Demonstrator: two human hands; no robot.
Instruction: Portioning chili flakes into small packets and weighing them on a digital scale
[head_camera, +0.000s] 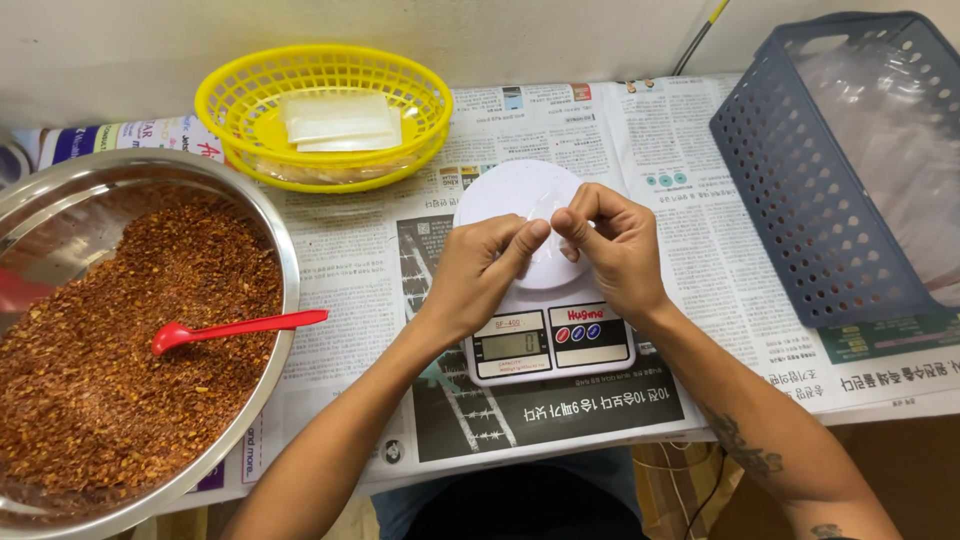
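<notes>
Both hands meet over the round white platform of a kitchen scale (548, 300): the left hand (480, 270) and the right hand (615, 250) each pinch, thumb against forefinger, one edge of a small clear plastic pouch (548, 228) that hangs between their fingertips, just above the platform. Neither hand is clenched; the grip is only at the tips, the other fingers curled loosely behind.

That pouch looks very thin, limp and almost weightless, and its film is likely slick, with the two layers clinging together; I judge it best taken at the mouth edge, one layer per hand, rubbed apart rather than pulled hard, since film this light could tear or slip.

Directly below the wrists sits the scale's display panel. Beyond the fingertips, up and to the left, a yellow mesh basket (325, 115) holds a stack of more clear pouches (340, 120). Well left of the left hand, a large steel bowl (265, 215) is filled with red chilli flakes (110, 340), a red plastic spoon (235, 328) resting in them. Right of the right hand stands a blue perforated crate (800, 200). Newspaper (340, 250) covers the table under everything.
</notes>
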